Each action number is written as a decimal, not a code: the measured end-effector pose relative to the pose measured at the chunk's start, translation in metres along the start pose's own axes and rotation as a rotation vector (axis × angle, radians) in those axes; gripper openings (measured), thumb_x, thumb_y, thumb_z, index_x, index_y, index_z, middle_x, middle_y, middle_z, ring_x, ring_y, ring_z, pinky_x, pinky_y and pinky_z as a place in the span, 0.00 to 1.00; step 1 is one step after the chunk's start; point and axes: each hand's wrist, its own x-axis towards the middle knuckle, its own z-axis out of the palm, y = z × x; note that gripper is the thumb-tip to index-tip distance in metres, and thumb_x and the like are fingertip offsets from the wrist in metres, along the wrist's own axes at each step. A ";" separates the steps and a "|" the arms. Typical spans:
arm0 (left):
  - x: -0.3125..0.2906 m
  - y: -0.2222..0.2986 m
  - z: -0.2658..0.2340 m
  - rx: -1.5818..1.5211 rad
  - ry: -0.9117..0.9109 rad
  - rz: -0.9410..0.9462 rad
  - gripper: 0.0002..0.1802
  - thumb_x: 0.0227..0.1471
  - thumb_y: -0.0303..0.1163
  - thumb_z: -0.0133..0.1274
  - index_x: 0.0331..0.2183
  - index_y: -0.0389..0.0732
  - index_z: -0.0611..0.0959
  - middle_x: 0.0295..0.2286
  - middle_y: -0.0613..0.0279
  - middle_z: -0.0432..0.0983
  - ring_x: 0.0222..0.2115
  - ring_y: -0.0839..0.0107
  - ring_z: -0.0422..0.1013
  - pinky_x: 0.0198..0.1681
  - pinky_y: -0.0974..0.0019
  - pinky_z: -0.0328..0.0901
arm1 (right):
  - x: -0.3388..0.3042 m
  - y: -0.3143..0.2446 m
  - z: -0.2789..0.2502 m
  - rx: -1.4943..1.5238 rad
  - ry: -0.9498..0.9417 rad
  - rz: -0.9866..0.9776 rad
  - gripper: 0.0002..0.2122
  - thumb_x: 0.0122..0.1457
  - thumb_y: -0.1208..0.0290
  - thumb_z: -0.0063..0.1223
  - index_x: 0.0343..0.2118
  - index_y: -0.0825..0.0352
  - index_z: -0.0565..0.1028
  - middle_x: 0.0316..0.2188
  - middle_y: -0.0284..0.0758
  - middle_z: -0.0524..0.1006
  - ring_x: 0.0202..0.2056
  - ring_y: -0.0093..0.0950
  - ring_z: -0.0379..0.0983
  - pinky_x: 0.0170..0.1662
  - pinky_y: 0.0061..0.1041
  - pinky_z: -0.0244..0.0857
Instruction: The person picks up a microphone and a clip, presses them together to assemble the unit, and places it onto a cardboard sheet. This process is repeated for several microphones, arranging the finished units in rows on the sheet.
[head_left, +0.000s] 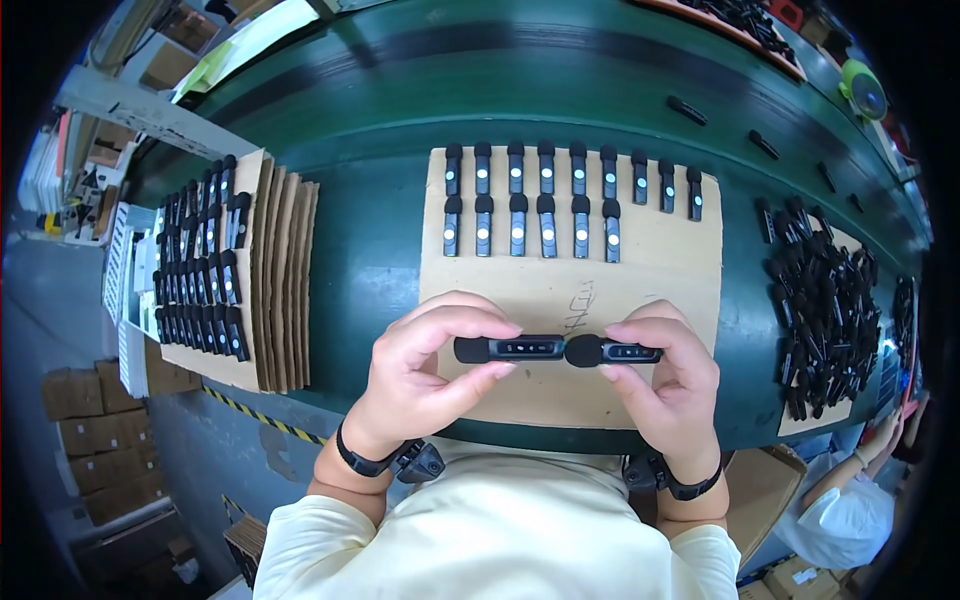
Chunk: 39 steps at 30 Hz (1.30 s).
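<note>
My left hand (432,368) pinches a small black clip-on microphone (530,348) with a round foam cap between thumb and forefinger. Between the thumb and fingers of my right hand (668,372) is a second microphone (632,353) of the same kind. Both lie level, end to end, foam caps to the left, with small marks on the upward sides. They hover over a brown cardboard sheet (550,400). On its far half, two rows of similar microphones (517,225) stand side by side, each with a pale round spot; the farther row extends more to the right.
At left, stacked cardboard sheets (285,290) carry more microphones (195,280) in rows. A heap of microphones (825,310) covers cardboard at right. Several loose black pieces (687,110) lie on the green belt (560,85). Another person (845,515) is at lower right.
</note>
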 end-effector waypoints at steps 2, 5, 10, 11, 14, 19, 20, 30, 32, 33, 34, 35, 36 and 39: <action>-0.004 0.000 0.002 -0.081 0.034 -0.068 0.16 0.42 0.17 0.64 0.38 0.32 0.82 0.35 0.54 0.79 0.35 0.69 0.75 0.40 0.70 0.68 | 0.000 -0.001 0.000 -0.007 0.015 0.014 0.14 0.49 0.82 0.64 0.39 0.72 0.76 0.35 0.38 0.75 0.36 0.27 0.70 0.42 0.23 0.63; -0.005 -0.001 0.002 -0.115 0.031 -0.098 0.17 0.42 0.16 0.63 0.38 0.31 0.82 0.36 0.53 0.79 0.36 0.68 0.76 0.41 0.69 0.68 | 0.001 0.000 0.002 -0.003 0.022 0.023 0.14 0.48 0.83 0.64 0.39 0.72 0.76 0.34 0.38 0.75 0.36 0.27 0.70 0.41 0.23 0.63; -0.002 0.003 0.003 -0.077 0.000 -0.114 0.15 0.42 0.17 0.63 0.36 0.31 0.81 0.34 0.51 0.80 0.37 0.63 0.77 0.43 0.65 0.69 | 0.001 0.001 0.003 -0.009 0.027 0.013 0.14 0.47 0.83 0.65 0.38 0.71 0.76 0.33 0.37 0.75 0.35 0.27 0.70 0.39 0.22 0.63; -0.002 0.003 0.003 -0.071 0.000 -0.124 0.14 0.43 0.18 0.63 0.35 0.32 0.81 0.34 0.50 0.80 0.37 0.62 0.77 0.44 0.63 0.69 | 0.001 0.001 0.003 -0.007 0.025 0.014 0.14 0.47 0.83 0.65 0.38 0.71 0.76 0.33 0.37 0.75 0.35 0.27 0.70 0.39 0.22 0.63; -0.002 0.003 0.003 -0.066 0.000 -0.119 0.14 0.43 0.18 0.63 0.35 0.31 0.81 0.34 0.50 0.80 0.37 0.62 0.77 0.44 0.63 0.69 | 0.001 0.001 0.002 -0.041 0.025 -0.014 0.13 0.47 0.83 0.65 0.37 0.71 0.77 0.32 0.37 0.75 0.33 0.26 0.70 0.38 0.21 0.63; -0.003 0.002 0.003 -0.069 -0.002 -0.122 0.14 0.42 0.17 0.64 0.35 0.31 0.82 0.34 0.50 0.80 0.38 0.61 0.77 0.44 0.62 0.69 | 0.001 0.001 0.000 -0.056 0.025 -0.038 0.14 0.47 0.84 0.65 0.39 0.70 0.79 0.32 0.38 0.76 0.33 0.28 0.74 0.36 0.22 0.68; -0.002 0.001 0.003 -0.067 0.000 -0.123 0.14 0.42 0.17 0.64 0.35 0.31 0.82 0.34 0.50 0.80 0.38 0.61 0.77 0.44 0.62 0.69 | 0.001 0.001 0.000 -0.052 0.024 -0.035 0.14 0.47 0.84 0.65 0.39 0.70 0.79 0.32 0.38 0.76 0.33 0.28 0.74 0.35 0.22 0.68; 0.004 -0.004 0.007 0.032 0.013 0.061 0.17 0.40 0.17 0.64 0.38 0.33 0.83 0.32 0.53 0.80 0.32 0.65 0.77 0.36 0.68 0.70 | 0.000 0.000 0.000 -0.056 0.032 -0.050 0.13 0.48 0.84 0.64 0.39 0.71 0.79 0.34 0.39 0.75 0.34 0.29 0.73 0.36 0.23 0.68; 0.006 -0.004 0.008 0.047 0.032 0.087 0.18 0.40 0.17 0.63 0.38 0.33 0.83 0.32 0.54 0.80 0.32 0.64 0.76 0.36 0.67 0.70 | 0.001 0.001 -0.002 -0.057 0.026 -0.078 0.13 0.48 0.85 0.63 0.39 0.71 0.78 0.34 0.40 0.75 0.34 0.29 0.73 0.37 0.23 0.69; 0.008 -0.002 0.008 0.087 0.017 0.093 0.18 0.40 0.16 0.63 0.38 0.33 0.83 0.32 0.54 0.80 0.32 0.64 0.76 0.36 0.67 0.70 | 0.001 0.002 -0.003 -0.059 0.021 -0.105 0.13 0.48 0.86 0.63 0.39 0.72 0.78 0.35 0.40 0.75 0.35 0.30 0.73 0.37 0.23 0.69; 0.011 0.000 0.008 0.127 0.002 0.098 0.18 0.39 0.16 0.63 0.38 0.34 0.83 0.32 0.54 0.79 0.33 0.63 0.75 0.37 0.66 0.69 | 0.001 0.002 -0.003 -0.060 0.016 -0.133 0.13 0.48 0.87 0.62 0.39 0.72 0.78 0.36 0.41 0.75 0.35 0.30 0.73 0.38 0.23 0.69; 0.012 0.001 0.008 0.167 -0.013 0.103 0.18 0.39 0.16 0.62 0.38 0.34 0.84 0.32 0.54 0.79 0.33 0.63 0.75 0.37 0.66 0.69 | 0.000 0.002 -0.002 -0.059 0.015 -0.133 0.13 0.48 0.87 0.62 0.39 0.72 0.78 0.36 0.41 0.75 0.35 0.30 0.73 0.38 0.23 0.69; 0.013 0.000 0.009 0.168 -0.012 0.103 0.18 0.39 0.16 0.62 0.38 0.34 0.84 0.32 0.54 0.79 0.33 0.63 0.75 0.37 0.66 0.69 | -0.002 0.003 0.001 0.052 0.076 -0.097 0.14 0.48 0.87 0.61 0.39 0.72 0.78 0.37 0.42 0.74 0.35 0.31 0.73 0.38 0.23 0.69; 0.014 -0.004 0.012 0.132 0.001 0.090 0.17 0.37 0.16 0.61 0.36 0.35 0.83 0.33 0.55 0.78 0.34 0.62 0.74 0.39 0.64 0.68 | -0.006 0.003 0.003 0.270 0.199 -0.022 0.15 0.49 0.89 0.59 0.41 0.72 0.78 0.38 0.43 0.74 0.36 0.31 0.73 0.39 0.24 0.69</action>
